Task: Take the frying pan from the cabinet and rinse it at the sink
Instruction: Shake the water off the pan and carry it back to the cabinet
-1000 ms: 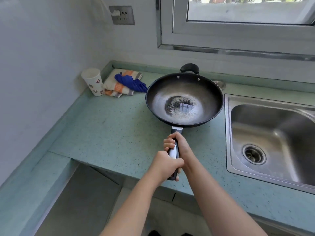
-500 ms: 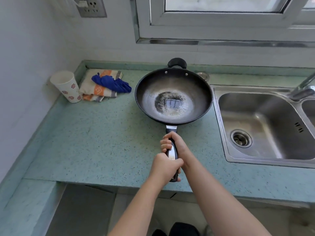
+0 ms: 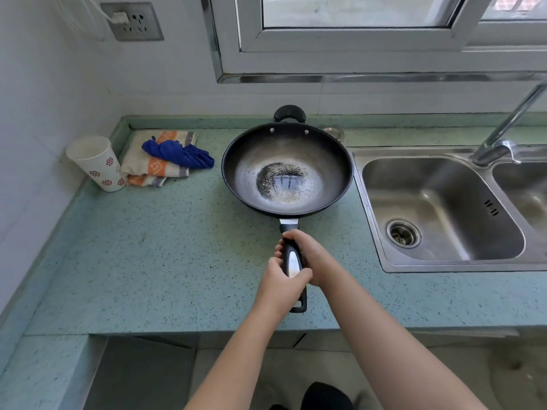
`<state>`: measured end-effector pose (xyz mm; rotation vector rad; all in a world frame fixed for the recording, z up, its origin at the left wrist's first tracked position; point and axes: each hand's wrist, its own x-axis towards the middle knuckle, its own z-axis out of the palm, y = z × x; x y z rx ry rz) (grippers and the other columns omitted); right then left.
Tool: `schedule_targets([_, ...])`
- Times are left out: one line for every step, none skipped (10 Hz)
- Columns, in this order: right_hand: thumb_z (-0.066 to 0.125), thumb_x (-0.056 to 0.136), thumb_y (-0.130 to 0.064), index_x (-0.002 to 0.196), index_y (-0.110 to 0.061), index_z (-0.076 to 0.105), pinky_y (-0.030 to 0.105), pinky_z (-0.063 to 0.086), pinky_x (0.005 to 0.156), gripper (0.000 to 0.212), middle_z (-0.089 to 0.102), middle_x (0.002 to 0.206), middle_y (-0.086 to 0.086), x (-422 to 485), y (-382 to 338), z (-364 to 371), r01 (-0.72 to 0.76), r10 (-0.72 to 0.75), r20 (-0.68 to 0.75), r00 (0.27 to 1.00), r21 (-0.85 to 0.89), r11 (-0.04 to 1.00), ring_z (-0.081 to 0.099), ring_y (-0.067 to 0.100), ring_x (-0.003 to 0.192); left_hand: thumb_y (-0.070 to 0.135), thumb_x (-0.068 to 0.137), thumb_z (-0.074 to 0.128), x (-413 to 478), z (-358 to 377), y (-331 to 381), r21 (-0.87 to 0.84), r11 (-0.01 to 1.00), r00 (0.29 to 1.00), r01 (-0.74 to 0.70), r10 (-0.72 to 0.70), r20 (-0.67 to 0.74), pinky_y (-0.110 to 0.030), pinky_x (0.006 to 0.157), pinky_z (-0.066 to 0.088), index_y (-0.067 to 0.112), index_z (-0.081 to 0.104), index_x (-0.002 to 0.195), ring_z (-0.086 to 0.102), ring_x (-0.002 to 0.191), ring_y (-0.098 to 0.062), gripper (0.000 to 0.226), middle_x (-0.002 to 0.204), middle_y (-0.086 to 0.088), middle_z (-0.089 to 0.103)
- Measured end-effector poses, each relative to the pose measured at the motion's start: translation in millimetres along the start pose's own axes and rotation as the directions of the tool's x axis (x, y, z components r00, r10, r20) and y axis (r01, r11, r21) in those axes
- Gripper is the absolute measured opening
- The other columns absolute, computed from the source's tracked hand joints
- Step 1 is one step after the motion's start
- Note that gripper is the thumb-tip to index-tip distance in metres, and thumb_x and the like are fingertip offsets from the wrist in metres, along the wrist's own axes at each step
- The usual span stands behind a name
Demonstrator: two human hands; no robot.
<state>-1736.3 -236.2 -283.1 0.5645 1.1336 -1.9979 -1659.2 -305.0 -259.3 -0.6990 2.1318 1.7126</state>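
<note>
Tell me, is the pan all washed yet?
Not yet. Done: the frying pan is already out, over the counter. In hand: the left hand and right hand both grip its handle. Left: it isn't over the sink, no water shows there, and a dark patch sits in the pan's middle.

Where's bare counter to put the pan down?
Counter left of the pan, in front of the cup and cloths, is bare to its front edge. The strip between handle and sink is narrower. Back-left corner is crowded.
</note>
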Motion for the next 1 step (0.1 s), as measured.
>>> schedule_targets([0.047,0.090,-0.014,0.079,-0.004,0.053,0.017,0.045,0.038,0.016,0.051,0.064,0.006,-7.3,-3.5,0.4,0.123,-0.152,-0.137,0.979,-0.197,0.973,0.052,0.010,0.036,0.036,0.082,0.061,-1.3,-6.7,5.7,0.122,0.988,0.975,-0.095,0.117,-0.187,-0.027,0.067,0.048,0.017,0.041,0.108,0.058,0.082,-0.010,0.039,0.091,0.007,0.056])
